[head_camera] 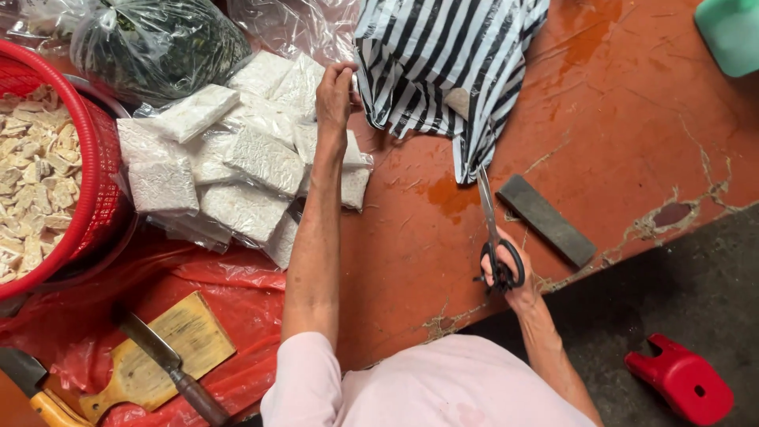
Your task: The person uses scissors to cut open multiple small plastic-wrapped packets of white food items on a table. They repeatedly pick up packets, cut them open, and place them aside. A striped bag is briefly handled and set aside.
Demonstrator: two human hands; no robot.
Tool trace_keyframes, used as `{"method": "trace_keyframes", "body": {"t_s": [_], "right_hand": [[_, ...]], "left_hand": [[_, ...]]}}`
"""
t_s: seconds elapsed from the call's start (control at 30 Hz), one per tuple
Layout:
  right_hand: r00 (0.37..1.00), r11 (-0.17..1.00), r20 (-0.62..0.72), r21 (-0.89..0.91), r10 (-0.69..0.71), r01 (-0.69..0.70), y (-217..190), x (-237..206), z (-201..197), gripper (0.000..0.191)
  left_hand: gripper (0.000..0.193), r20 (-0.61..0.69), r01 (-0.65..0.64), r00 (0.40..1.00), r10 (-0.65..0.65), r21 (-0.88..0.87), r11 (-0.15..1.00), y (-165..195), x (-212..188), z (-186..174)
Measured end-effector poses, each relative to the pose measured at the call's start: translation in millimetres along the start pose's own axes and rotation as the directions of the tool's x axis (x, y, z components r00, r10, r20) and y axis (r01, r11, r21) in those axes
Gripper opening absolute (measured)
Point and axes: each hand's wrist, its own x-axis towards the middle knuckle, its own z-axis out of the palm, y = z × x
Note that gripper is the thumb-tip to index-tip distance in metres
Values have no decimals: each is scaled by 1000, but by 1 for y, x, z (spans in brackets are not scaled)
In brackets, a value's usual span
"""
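My left hand point(334, 96) pinches the edge of a black-and-white striped plastic bag point(443, 67) lying on the red-brown floor. My right hand point(512, 281) grips black-handled scissors point(492, 229), whose blades point up and meet the bag's lower corner. Beside my left arm lies a pile of white blocks wrapped in clear plastic point(237, 158).
A red basket point(99, 170) of pale cut pieces sits at left, with a clear bag of dark greens point(158, 43) above it. A wooden board point(162, 356) with a knife point(170, 368) rests on red plastic sheet. A grey sharpening stone point(545, 219) and red stool point(684, 383) lie right.
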Motion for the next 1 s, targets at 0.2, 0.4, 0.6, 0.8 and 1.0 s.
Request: {"method": "trace_keyframes", "body": {"t_s": [0.2, 0.4, 0.6, 0.8, 1.0], "right_hand": [[878, 386, 52, -885, -475, 262, 0, -7, -25, 59], [902, 164, -278, -958, -330, -235, -18, 7, -54, 61], [864, 154, -192, -979, -465, -135, -17, 40, -82, 62], [880, 715, -352, -699, -319, -20, -8, 47, -61, 60], [970, 843, -175, -535, -172, 53, 3, 36, -18, 59]], "left_hand": [[76, -91, -289, 932, 351, 398, 871, -24, -15, 17], [43, -205, -284, 924, 323, 199, 938, -43, 18, 29], [22, 172, 177, 980, -103, -503, 846, -26, 5, 21], [24, 319, -95, 944, 82, 24, 995, 1, -61, -49], [34, 200, 20, 977, -73, 257, 966, 32, -124, -113]]}}
